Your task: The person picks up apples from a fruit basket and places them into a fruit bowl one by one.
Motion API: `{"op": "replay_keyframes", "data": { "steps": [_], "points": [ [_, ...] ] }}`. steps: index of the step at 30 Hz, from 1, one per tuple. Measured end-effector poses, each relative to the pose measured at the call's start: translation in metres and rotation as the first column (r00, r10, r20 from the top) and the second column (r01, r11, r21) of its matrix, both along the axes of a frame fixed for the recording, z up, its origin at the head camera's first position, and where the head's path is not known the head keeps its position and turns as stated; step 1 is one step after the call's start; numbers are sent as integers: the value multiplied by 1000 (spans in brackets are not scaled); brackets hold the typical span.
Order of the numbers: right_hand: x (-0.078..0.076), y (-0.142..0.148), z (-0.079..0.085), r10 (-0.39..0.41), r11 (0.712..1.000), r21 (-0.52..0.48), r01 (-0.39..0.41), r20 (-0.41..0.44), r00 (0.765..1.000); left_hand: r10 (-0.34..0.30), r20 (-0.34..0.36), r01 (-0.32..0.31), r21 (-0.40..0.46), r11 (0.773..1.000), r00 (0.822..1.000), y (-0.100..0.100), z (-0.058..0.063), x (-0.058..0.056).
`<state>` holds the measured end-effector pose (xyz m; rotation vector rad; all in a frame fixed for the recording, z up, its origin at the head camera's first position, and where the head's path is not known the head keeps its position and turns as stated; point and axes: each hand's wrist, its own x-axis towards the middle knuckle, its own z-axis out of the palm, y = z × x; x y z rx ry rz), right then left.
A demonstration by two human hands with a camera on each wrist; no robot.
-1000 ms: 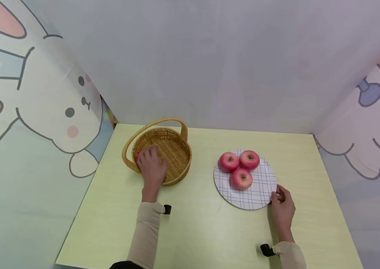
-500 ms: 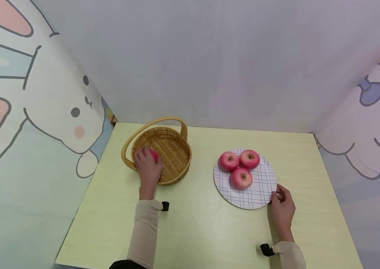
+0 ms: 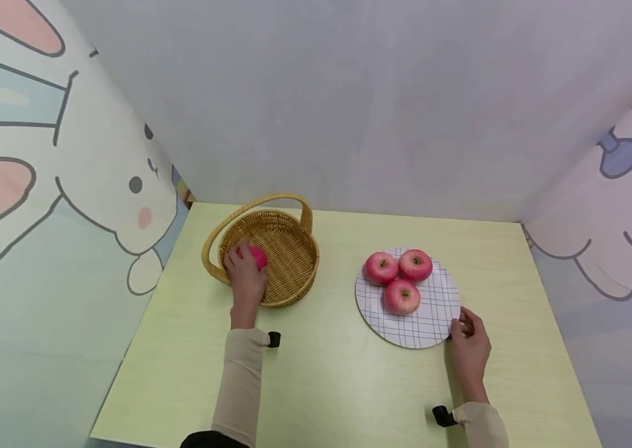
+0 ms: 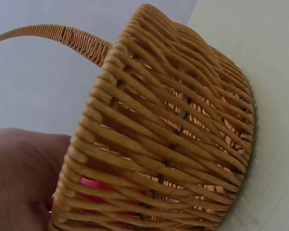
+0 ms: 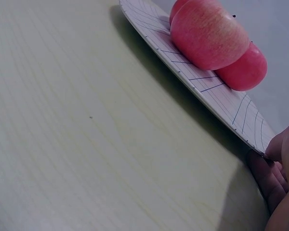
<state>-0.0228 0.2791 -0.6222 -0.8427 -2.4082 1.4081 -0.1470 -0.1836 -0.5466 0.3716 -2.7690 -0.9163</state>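
Note:
A round wicker basket (image 3: 292, 274) with an arched handle stands at the left of the table. Inside its near left part, my left hand (image 3: 246, 277) grips a pinkish-red apple (image 3: 259, 257), largely covered by the fingers. Through the weave in the left wrist view, a red patch of that apple (image 4: 98, 185) shows. At the right lies a round white plate (image 3: 433, 320) with a blue grid pattern, bearing three red apples (image 3: 402, 297) grouped at its upper left. My right hand (image 3: 471, 348) pinches the plate's lower right rim between thumb and fingers.
The pale wooden table (image 3: 327, 379) spans the space beneath both hands, with bare surface between basket and plate. A grey-white wall (image 3: 349, 124) rises behind it, and printed panels with cartoon figures flank both sides.
My left hand has shifted slightly left and toward me within the basket, and more of the apple now shows beside its fingers. The right hand and plate stay put.

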Motion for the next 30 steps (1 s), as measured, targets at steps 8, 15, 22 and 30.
{"op": "replay_keyframes", "data": {
  "steps": [8, 15, 22, 30],
  "points": [
    [0, 0, 0, -2, 1000, -2, 2, -7, 1000, -34, 21, 33, 59, 998, 999, 0, 3, -1],
    [0, -1, 0, -1, 1000, -5, 1, -9, 1000, -101, 65, 97, 64, 993, 993, 1, 1, -2],
    [-1, -1, 2, -13, 1000, 5, 13, 10, 1000, -122, 84, 116, 74, 990, 989, 1, 1, -4],
    [0, -1, 1, -1, 1000, 2, 1, 2, 1000, -109, 101, 99, 96, 990, 989, 1, 1, -4]
  ]
}}
